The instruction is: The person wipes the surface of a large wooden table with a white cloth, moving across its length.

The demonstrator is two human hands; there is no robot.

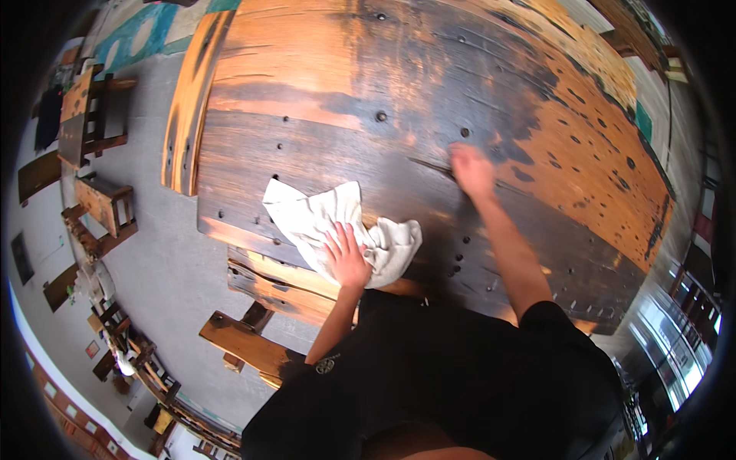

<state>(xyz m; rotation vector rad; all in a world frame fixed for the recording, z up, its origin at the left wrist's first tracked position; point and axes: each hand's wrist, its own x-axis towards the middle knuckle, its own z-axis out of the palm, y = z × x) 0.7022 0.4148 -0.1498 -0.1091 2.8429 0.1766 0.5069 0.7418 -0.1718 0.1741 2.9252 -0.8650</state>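
Note:
A large table top of dark and orange-brown wood planks (322, 138), with several holes and cracks, fills the middle of the head view. My left hand (348, 259) lies with fingers apart on a crumpled white cloth (322, 213) near the table's close edge. The cloth is spread out under the palm and bunched to its right. Farther forward and to the right, my right hand (472, 169) is over the wood beside a long dark crack. That hand is blurred and its fingers look curled; whether it holds anything is hidden.
Wooden benches stand along the table's far left end (192, 109) and its near side (282, 282). A wooden stool or bench (247, 345) is at lower left. More wooden furniture (103, 201) stands across the grey floor, along the wall.

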